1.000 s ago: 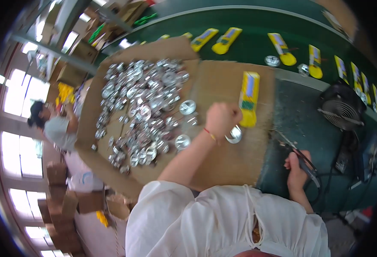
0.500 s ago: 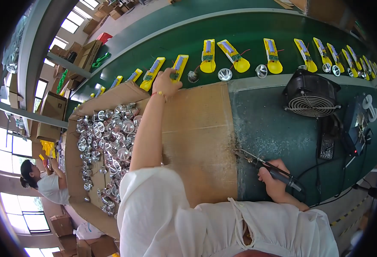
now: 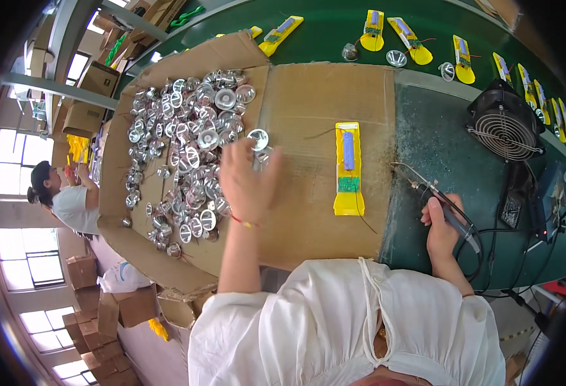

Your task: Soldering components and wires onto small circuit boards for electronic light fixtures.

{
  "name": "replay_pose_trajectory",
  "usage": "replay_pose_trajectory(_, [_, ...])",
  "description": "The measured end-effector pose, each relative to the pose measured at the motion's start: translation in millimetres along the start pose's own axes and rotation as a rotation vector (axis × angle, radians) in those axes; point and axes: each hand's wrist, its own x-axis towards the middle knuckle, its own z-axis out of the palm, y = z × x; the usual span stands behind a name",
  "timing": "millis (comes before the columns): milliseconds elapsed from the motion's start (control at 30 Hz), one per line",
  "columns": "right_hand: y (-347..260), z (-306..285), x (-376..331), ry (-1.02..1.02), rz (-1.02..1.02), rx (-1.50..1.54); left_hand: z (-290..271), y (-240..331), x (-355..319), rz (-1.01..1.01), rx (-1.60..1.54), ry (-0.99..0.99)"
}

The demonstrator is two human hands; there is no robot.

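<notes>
- Shiny silver cone-shaped metal reflectors (image 3: pixel 183 154) lie heaped on the left half of a flattened brown cardboard sheet (image 3: pixel 308 96) that covers the green bench (image 3: pixel 437 141).
- Left hand (image 3: pixel 247 180) hovers at the right edge of that heap, fingers spread and blurred; one reflector (image 3: pixel 258 138) sits just beyond its fingertips, and whether the hand grips anything cannot be told.
- A red band circles the left wrist.
- Right hand (image 3: pixel 442 231) rests near the right edge of the cardboard, closed around the dark handle of a soldering iron (image 3: pixel 434 196), whose thin tip points far-left toward the cardboard.
- A black cord runs from the iron's handle down and to the right.
- A yellow plastic handle-shaped housing with a blue cell and a green circuit board (image 3: pixel 348 168) lies on the cardboard between the two hands, apart from both.
- A small black fan with a round wire grille (image 3: pixel 503 127) stands on the bench to the far right of the iron.
- More yellow housings (image 3: pixel 373 31) and a few loose reflectors lie in a row along the far side of the bench.
- Another person in a white top (image 3: pixel 71 202) sits at the far left, well apart from the bench.
- Brown cardboard boxes (image 3: pixel 96 309) are stacked on the floor at the near left.
</notes>
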Motion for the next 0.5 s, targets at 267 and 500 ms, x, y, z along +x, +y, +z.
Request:
replay_pose_trajectory(267, [-2, 4, -8, -0.011, -0.031, -0.003, 25, -28, 67, -0.321, 0.55, -0.386])
replay_pose_trajectory(500, [-3, 3, -11, -0.004, -0.04, -0.003, 44, -4, 7, 0.22, -0.023, -0.445])
